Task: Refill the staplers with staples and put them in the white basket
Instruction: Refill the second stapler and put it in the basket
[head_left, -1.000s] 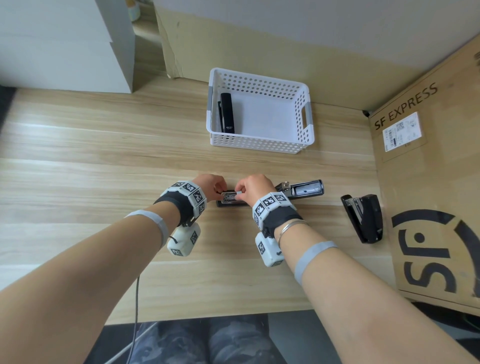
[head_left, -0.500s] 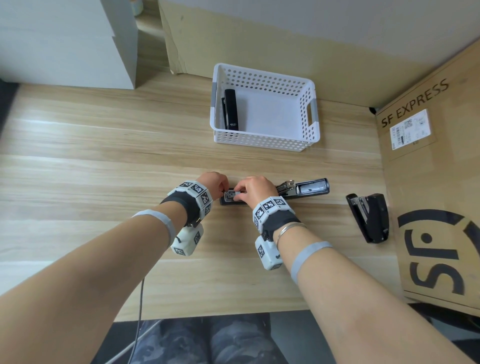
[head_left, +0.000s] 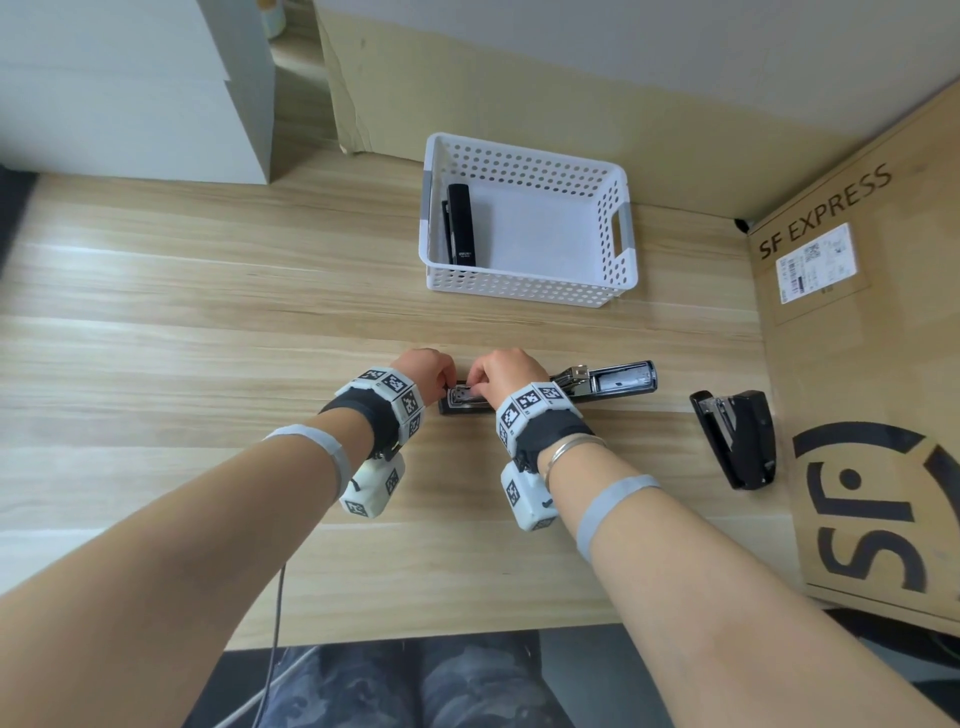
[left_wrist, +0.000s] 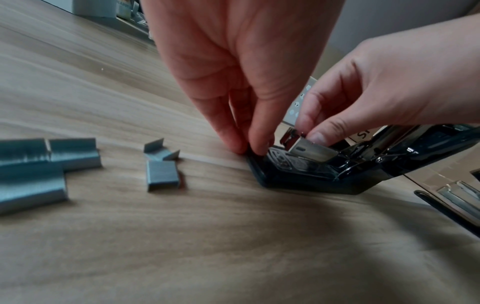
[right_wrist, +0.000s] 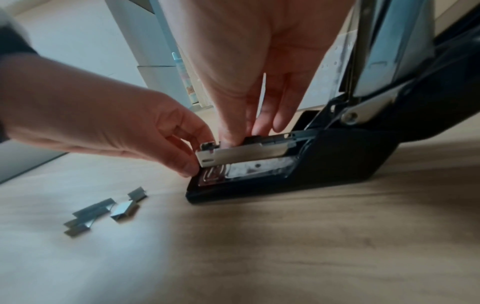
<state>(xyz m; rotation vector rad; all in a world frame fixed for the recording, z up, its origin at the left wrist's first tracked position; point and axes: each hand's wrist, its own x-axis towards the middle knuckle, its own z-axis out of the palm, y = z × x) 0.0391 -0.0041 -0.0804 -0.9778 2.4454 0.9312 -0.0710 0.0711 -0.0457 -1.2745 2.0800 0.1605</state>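
Note:
An open black stapler (head_left: 608, 384) lies mid-table with its top swung back to the right and its metal magazine (right_wrist: 244, 153) bared. My left hand (head_left: 434, 371) pinches the front tip of the stapler's base (left_wrist: 262, 174). From above, my right hand (head_left: 501, 371) pinches the front of the magazine (left_wrist: 311, 151). Whether a staple strip sits under its fingers is hidden. Loose staple strips (left_wrist: 162, 172) lie on the wood just left of the stapler. The white basket (head_left: 618, 244) stands behind, holding one closed black stapler (head_left: 461, 223).
A second black stapler (head_left: 737, 436), partly open, lies at the right, close to a large SF Express cardboard box (head_left: 857, 364). White boxes (head_left: 130, 88) stand at the back left and cardboard lines the back. More staple strips (left_wrist: 31, 174) lie further left.
Both hands stay at the front end of the open stapler, with only small finger movements over the magazine. The view has shifted slightly.

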